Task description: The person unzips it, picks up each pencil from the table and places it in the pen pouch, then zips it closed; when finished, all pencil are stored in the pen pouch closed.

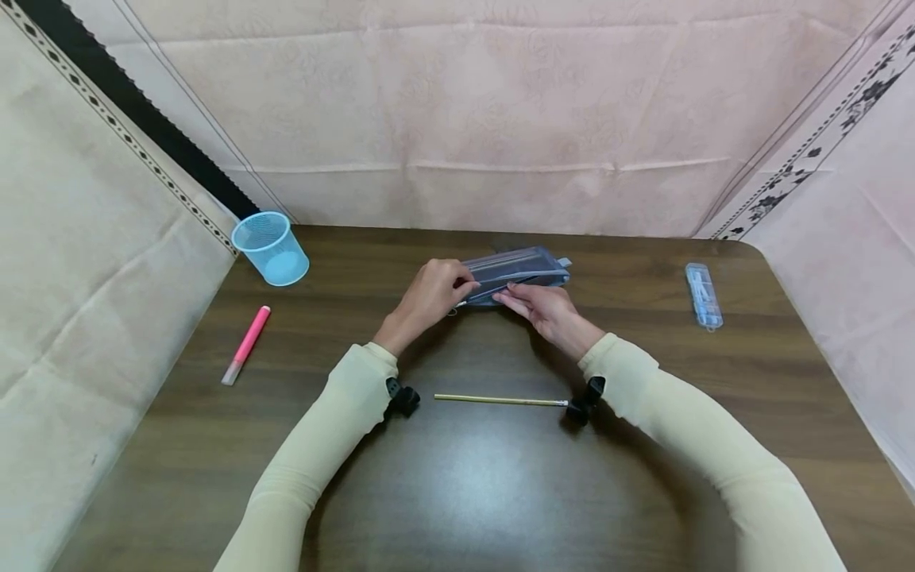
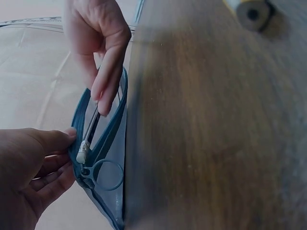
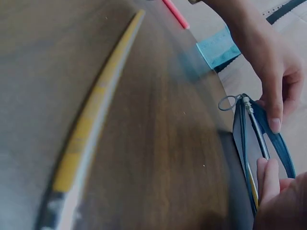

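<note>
A blue zippered pencil pouch [image 1: 532,260] with see-through sides is at the back middle of the table, its zip undone. My left hand [image 1: 431,290] pinches the rim of the opening close to the zip's ring pull [image 2: 108,174]. A pencil [image 2: 90,128] with a pale eraser end lies in the mouth of the pouch, eraser toward the ring. My right hand [image 1: 549,311] has its fingertips pinched on this pencil's shaft inside the opening. Its far end is hidden by the pouch and fingers. Another yellow pencil [image 1: 500,400] lies crosswise on the table between my wrists.
A light blue mesh cup [image 1: 286,266] stands at the back left, with a pink marker [image 1: 247,343] in front of it. A clear blue case [image 1: 704,296] lies at the right. Pale cloth [image 1: 457,119] hangs behind the table's back edge.
</note>
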